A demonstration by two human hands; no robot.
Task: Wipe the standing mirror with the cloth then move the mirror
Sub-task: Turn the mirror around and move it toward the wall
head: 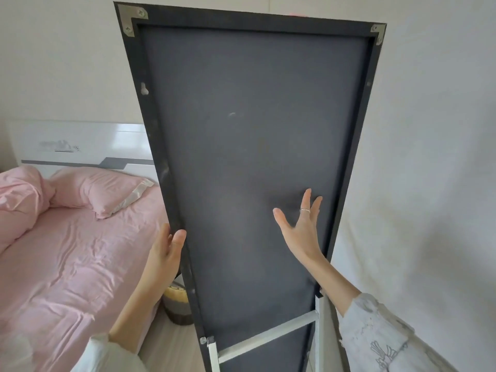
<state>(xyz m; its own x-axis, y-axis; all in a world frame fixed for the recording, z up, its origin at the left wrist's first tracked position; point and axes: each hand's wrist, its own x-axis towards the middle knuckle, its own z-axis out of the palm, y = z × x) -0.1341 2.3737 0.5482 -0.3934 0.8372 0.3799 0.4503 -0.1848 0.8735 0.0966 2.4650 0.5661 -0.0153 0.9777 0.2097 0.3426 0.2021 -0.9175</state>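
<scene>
Though fingers hidden, left hand (pixel 163 253) apparently gripping mirror (pixel 252 157) edge; right hand (pixel 302 226) open against back

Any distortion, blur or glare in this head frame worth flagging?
Head view: wide-angle bending makes the mirror back taper downward; right hand slightly motion-blurred, left hand sharper; soft even daylight, mild sheen on the headboard, faint shadow under the right hand.

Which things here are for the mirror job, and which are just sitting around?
For the job: mirror, seen from its dark back; left hand on its edge; right hand open by the back.

Just there: bed, pink pillow, basket on the floor.
</scene>
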